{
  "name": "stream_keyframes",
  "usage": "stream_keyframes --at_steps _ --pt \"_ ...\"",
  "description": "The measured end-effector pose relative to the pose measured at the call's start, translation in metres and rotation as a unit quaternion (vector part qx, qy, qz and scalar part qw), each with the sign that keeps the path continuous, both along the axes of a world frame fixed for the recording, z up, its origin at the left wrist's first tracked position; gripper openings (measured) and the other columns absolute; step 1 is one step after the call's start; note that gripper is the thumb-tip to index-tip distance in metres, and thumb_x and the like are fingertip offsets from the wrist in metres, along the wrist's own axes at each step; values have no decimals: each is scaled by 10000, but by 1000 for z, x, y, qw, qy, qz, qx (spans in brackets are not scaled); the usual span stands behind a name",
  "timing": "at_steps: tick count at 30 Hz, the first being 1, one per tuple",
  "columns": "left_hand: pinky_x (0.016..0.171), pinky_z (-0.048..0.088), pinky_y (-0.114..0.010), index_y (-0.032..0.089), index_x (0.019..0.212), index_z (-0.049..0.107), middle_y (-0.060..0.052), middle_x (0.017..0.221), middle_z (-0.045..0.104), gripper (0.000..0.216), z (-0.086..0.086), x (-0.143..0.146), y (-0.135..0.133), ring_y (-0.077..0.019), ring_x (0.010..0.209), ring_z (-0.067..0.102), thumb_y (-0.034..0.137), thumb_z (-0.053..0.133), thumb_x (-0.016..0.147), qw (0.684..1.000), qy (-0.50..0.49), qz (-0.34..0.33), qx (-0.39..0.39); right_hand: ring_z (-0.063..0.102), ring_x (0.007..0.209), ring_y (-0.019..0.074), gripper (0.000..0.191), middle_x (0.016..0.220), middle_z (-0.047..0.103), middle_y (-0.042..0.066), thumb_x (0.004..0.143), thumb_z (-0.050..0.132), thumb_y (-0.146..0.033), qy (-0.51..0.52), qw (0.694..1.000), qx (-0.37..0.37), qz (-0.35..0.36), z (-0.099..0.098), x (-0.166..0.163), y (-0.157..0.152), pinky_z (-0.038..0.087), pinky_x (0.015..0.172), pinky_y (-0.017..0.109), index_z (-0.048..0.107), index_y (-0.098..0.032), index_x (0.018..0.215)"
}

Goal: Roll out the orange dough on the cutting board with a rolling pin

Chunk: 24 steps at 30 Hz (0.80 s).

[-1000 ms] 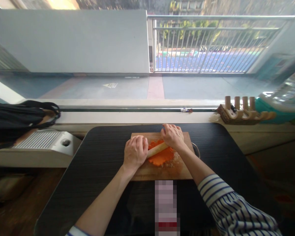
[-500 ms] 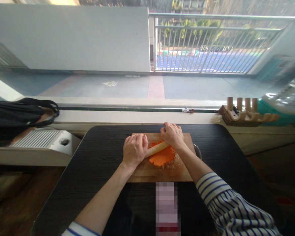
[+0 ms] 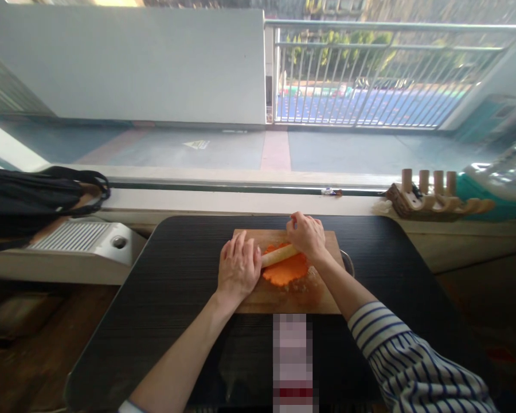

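Rolling pin (image 3: 279,255) under both hands

Wooden board (image 3: 258,300) on black table (image 3: 176,275)

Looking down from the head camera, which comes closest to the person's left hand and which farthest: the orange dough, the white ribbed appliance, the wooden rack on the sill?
From the left hand:
1. Orange dough, just to its right on the wooden board, under the rolling pin.
2. White ribbed appliance, off the table to the left.
3. Wooden rack, far right on the window sill.
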<state>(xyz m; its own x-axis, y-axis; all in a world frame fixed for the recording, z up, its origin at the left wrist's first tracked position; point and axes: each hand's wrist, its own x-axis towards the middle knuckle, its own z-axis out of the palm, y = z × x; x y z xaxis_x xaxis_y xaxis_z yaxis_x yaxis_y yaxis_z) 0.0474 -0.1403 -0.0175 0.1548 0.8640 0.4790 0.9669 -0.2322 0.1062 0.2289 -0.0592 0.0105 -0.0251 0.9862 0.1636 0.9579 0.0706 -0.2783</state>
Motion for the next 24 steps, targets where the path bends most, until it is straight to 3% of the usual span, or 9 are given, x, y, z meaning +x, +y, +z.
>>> stream_keyframes --at_steps 6,24 --pt "1013 391 -517 116 1221 529 -215 1333 532 420 -4 -2 13 -320 1270 471 358 331 942 999 -16 41 -26 634 940 182 259 960 720 51 893 419 -257 22 998 25 49 1 4 -2 349 870 284 628 -220 1041" --pt "1017 398 -509 146 1204 563 -181 1276 586 432 -9 -9 30 -309 1222 512 391 334 931 998 -44 50 -24 656 906 200 286 900 731 74 890 393 -243 -31 999 -27 7 3 -5 7 370 841 303 612 -213 1071"
